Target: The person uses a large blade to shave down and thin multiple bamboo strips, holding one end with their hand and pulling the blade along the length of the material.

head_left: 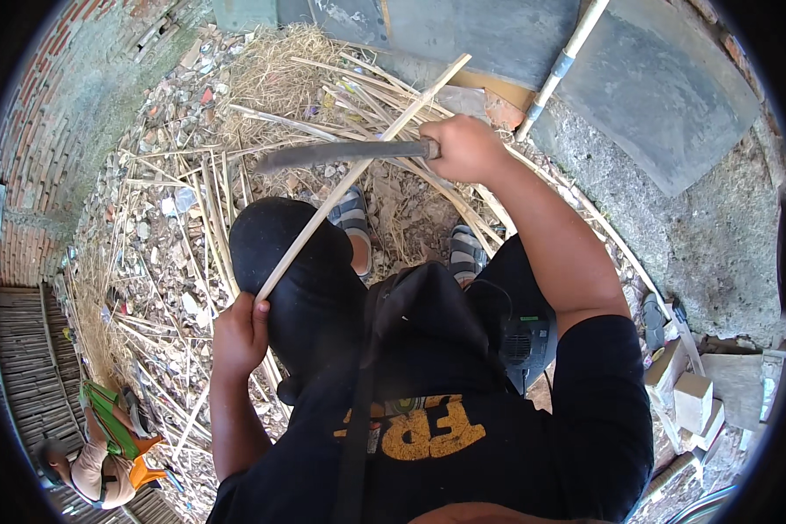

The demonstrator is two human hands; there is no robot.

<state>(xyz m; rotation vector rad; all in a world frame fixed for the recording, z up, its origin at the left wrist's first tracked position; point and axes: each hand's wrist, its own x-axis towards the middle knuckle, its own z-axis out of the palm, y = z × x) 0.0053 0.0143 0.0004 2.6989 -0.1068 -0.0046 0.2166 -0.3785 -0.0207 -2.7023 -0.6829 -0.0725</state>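
The likeliest trouble, as I judge it, is a slip of the long, dark-grey, slightly curved steel blade (341, 155), which crosses the long, pale, narrow strip of split bamboo (316, 225) beyond the person's left knee in black cloth (275, 236). Both hands are occupied: the right hand (465, 148), far and to the right, is closed round the tool's handle, while the left hand (243, 336), near and to the left, pinches the strip's near end with the thumb along it. If the edge skated along the strip toward the near side, because of a knot or a crooked grain, it could run at the knee or the left fingers. A stroke that went right through could carry down toward the grey strapped sandal (349, 214) on the left foot, which leaves the toes poorly guarded. The strip has no firm support visible at its far end, so it might also twist or whip under pressure; whether blade and strip actually touch is hard to tell. The strip slants from the left hand, past the knee, to the far right, above a loose heap of similar pale bamboo strips (214, 210) on stony, littered ground (140, 231). It looks straight, flat-sided and cream to straw-coloured, slightly broader at its far end, with no obvious split; finer marks are too small to read.
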